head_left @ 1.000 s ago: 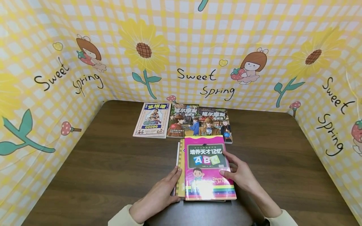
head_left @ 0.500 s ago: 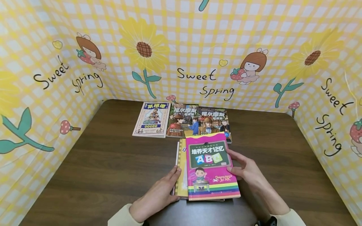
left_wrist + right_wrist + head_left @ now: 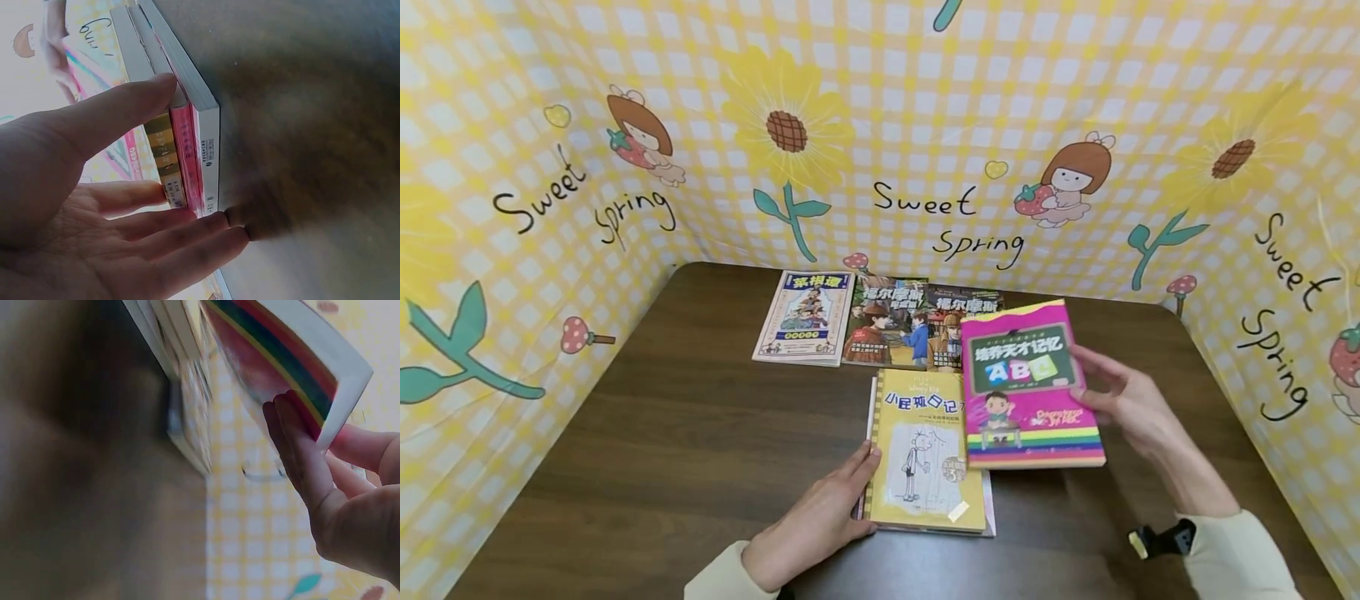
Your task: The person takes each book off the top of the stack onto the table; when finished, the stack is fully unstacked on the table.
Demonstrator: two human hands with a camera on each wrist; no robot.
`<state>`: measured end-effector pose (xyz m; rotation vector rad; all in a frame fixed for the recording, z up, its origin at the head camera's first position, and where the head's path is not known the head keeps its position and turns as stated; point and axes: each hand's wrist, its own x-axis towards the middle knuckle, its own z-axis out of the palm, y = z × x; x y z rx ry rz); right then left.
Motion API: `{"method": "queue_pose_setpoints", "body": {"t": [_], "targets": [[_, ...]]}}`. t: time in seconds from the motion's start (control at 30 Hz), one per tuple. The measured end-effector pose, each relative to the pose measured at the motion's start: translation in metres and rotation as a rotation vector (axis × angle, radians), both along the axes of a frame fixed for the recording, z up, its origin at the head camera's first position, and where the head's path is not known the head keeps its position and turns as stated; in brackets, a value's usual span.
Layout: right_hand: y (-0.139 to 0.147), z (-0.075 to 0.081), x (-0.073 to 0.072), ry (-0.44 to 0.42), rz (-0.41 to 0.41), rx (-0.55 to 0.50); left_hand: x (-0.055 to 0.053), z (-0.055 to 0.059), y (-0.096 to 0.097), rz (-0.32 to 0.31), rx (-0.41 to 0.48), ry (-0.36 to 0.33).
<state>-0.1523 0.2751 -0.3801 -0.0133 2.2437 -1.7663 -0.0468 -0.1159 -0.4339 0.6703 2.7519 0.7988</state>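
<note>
The right hand's [image 3: 1123, 404] fingers pinch the pink book [image 3: 1026, 429] at the yellow book's [image 3: 917, 471] right; the left hand's [image 3: 816, 517] straight fingers touch the yellow spine [image 3: 164, 145].

On the pink book [image 3: 1028, 387] you can read 培养天才记忆 and ABC; on the yellow book [image 3: 917, 467], 小屁孩日记. Along the far edge of the table [image 3: 662, 433], the leftmost book [image 3: 803, 321] says 菜根谭, the next book [image 3: 889, 325] and the partly covered book [image 3: 944, 329] 福尔摩斯. Behind, your cloth [image 3: 910, 108] reads Sweet Spring.
</note>
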Motion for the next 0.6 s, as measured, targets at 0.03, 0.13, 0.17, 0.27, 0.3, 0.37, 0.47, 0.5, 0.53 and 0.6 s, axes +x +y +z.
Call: {"method": "queue_pose_setpoints", "body": {"t": [0.03, 0.13, 0.17, 0.27, 0.3, 0.37, 0.47, 0.5, 0.53, 0.6], "targets": [[0.006, 0.004, -0.006, 0.022, -0.009, 0.023, 0.000, 0.000, 0.000, 0.000, 0.000, 0.001], [0.021, 0.016, -0.024, 0.066, -0.043, 0.086, -0.001, 0.001, -0.001, 0.001, 0.005, -0.002], [0.026, 0.019, -0.030, 0.072, -0.054, 0.104, -0.001, 0.002, -0.001, 0.002, 0.004, -0.004], [0.037, 0.024, -0.047, 0.067, -0.084, 0.123, -0.001, 0.002, -0.001, 0.007, 0.005, -0.003], [0.041, 0.025, -0.052, 0.059, -0.094, 0.122, 0.000, 0.001, -0.001, 0.009, 0.005, -0.002], [0.047, 0.027, -0.063, 0.049, -0.111, 0.127, 0.000, 0.001, -0.001, 0.012, 0.004, -0.001], [0.055, 0.024, -0.077, 0.029, -0.120, 0.138, 0.000, -0.001, -0.001, 0.015, 0.003, -0.003], [0.057, 0.023, -0.080, 0.026, -0.120, 0.151, 0.000, -0.001, -0.001, 0.015, 0.002, -0.003], [0.059, 0.021, -0.084, 0.024, -0.119, 0.165, 0.000, -0.001, -0.001, 0.015, 0.001, -0.003], [0.063, 0.018, -0.091, 0.007, -0.118, 0.184, 0.001, -0.001, -0.001, 0.013, 0.000, 0.001]]}}
